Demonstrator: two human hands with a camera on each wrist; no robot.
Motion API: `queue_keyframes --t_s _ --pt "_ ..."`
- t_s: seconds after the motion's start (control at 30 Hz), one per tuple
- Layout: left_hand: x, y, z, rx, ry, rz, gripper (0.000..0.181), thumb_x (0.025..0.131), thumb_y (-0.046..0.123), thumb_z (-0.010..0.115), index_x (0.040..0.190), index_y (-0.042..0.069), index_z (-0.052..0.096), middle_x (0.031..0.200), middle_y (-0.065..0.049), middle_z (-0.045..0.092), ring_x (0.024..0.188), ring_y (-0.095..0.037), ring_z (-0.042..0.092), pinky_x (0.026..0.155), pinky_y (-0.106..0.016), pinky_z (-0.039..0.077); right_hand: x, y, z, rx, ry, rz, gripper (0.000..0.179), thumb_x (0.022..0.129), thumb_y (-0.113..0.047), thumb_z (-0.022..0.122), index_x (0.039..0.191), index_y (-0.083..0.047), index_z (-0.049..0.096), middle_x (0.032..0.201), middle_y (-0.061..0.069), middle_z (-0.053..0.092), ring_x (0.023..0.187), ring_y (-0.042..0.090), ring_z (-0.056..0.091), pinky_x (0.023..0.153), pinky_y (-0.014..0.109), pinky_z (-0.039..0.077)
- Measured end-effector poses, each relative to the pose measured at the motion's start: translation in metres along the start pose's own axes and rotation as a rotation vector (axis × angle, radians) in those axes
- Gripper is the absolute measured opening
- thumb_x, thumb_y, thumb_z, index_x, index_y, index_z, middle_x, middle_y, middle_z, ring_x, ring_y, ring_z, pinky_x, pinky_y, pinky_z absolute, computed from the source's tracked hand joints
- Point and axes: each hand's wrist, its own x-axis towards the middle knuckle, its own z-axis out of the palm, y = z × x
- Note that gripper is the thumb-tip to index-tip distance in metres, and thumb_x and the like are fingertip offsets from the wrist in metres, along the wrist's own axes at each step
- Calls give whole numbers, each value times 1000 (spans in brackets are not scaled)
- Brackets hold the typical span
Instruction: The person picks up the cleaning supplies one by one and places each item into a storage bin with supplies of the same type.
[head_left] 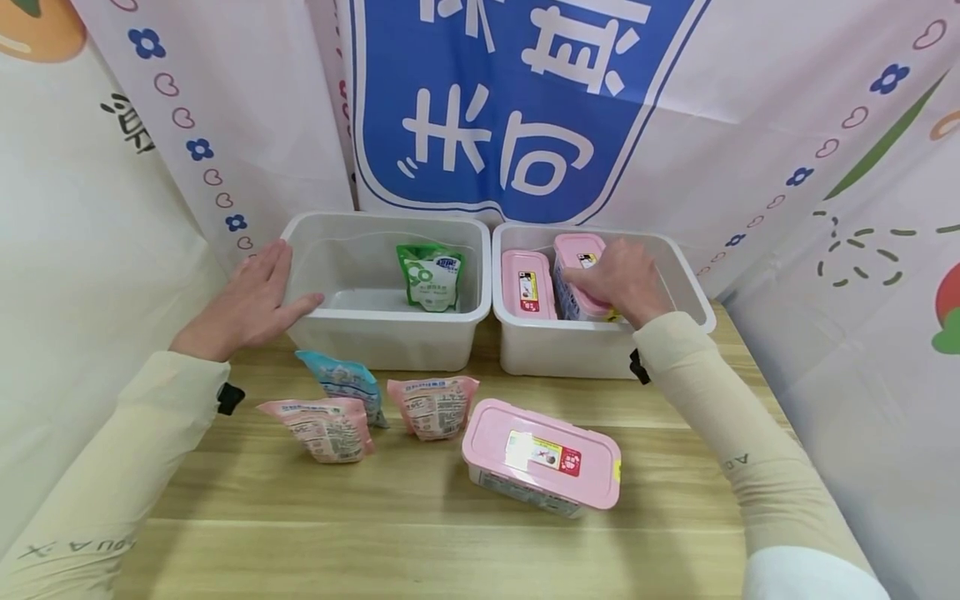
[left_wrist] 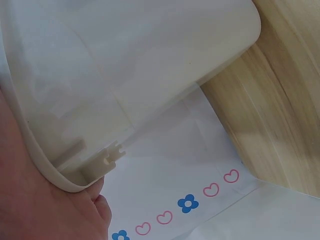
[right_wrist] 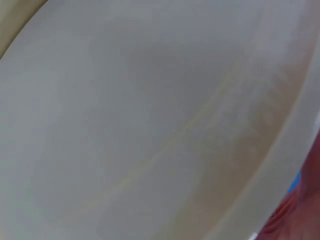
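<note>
My right hand (head_left: 626, 279) reaches into the right white bin (head_left: 570, 354) and grips a pink-lidded plastic box (head_left: 581, 250), which sits tilted there. Beside it in the same bin is a second pink-lidded box (head_left: 527, 283). With its fingers straight, my left hand (head_left: 251, 304) rests on the left-hand rim of the left white bin (head_left: 382, 342). The left wrist view shows that palm (left_wrist: 45, 200) against the rim. Inside the left bin stands a green and white pouch (head_left: 431, 277). In the right wrist view the bin wall (right_wrist: 140, 120) hides most of the hand.
A third pink-lidded box (head_left: 542, 454) lies on the wooden table (head_left: 360, 533) in front of the right bin. Two pink pouches (head_left: 330, 431) and a blue pouch (head_left: 347, 383) stand before the left bin. Printed cloth (head_left: 270, 108) hangs behind and at both sides.
</note>
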Motion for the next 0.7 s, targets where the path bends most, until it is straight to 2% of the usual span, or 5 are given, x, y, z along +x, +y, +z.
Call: queue_keyframes --t_s 0.2,0.53,0.7 --pt "0 0 0 -5 -4 4 102 107 64 36 164 -5 -12 174 -25 -19 163 -49 -9 132 -65 -3 -1 -1 7 -32 7 7 63 81 -71 72 76 -8 65 69 8 64 58 22 59 49 30 41" --pt "0 0 -1 -2 3 13 101 107 63 36 164 -6 -11 174 -26 -17 163 -49 -8 132 -65 -3 2 0 19 -113 36 -8 65 82 -71 70 73 -7 61 71 9 59 63 23 54 52 30 37" --pt "0 0 -2 0 3 13 101 107 63 36 164 -6 -11 174 -27 -17 163 -49 -7 132 -65 -3 2 -1 23 -94 16 5 65 82 -70 69 79 -5 64 76 11 61 67 25 56 53 30 38"
